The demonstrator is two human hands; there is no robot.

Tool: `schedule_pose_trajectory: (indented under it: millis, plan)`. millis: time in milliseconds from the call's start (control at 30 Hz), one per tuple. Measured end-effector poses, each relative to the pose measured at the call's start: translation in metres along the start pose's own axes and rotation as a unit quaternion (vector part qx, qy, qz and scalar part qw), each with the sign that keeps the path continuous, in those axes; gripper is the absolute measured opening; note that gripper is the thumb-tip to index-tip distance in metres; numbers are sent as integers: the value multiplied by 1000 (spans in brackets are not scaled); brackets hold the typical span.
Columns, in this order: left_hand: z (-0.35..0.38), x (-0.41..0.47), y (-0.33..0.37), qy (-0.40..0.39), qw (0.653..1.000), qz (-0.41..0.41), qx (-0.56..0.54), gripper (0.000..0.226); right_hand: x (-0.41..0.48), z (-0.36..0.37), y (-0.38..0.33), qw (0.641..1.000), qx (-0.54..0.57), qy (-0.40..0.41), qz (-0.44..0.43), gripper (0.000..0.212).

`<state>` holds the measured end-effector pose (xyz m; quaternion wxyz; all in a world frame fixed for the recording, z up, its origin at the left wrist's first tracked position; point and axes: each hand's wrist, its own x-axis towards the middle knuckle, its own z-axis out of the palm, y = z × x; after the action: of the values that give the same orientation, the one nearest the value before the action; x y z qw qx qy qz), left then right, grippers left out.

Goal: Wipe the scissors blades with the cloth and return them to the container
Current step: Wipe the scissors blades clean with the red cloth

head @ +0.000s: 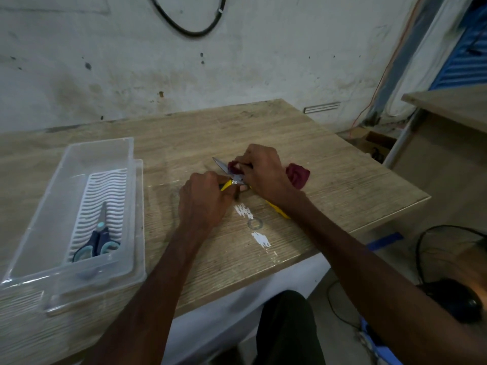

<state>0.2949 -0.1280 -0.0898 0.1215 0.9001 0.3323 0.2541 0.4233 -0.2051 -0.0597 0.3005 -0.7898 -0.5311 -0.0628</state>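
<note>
Yellow-handled scissors (228, 176) lie open on the wooden table (303, 154), their steel blades pointing away from me. My left hand (203, 200) grips one yellow handle. My right hand (263, 172) presses a dark red cloth (297, 175) against a blade; part of the cloth bunches out to the right of the hand. The other yellow handle pokes out under my right wrist. A clear plastic container (131, 206) stands at the left with a white ribbed insert, and a second pair of scissors (98, 239) with navy and teal handles lies inside it.
The table's right edge drops off beyond the cloth. White scuff marks (259, 238) and a ring stain sit on the table near me. A second wooden surface (448, 104) stands at the right. Cables and a dark device (456, 299) lie on the floor below.
</note>
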Motion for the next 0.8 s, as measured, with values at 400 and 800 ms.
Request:
schedule_pose_trajectory:
  millis: [400, 800]
  plan:
    - [-5, -2, 4, -5, 1000, 20, -13, 34, 4, -4, -15, 995, 81, -32, 42, 14]
    - [-7, -2, 8, -7, 1000, 9, 8, 27, 5, -4, -26, 998, -50, -31, 12, 21]
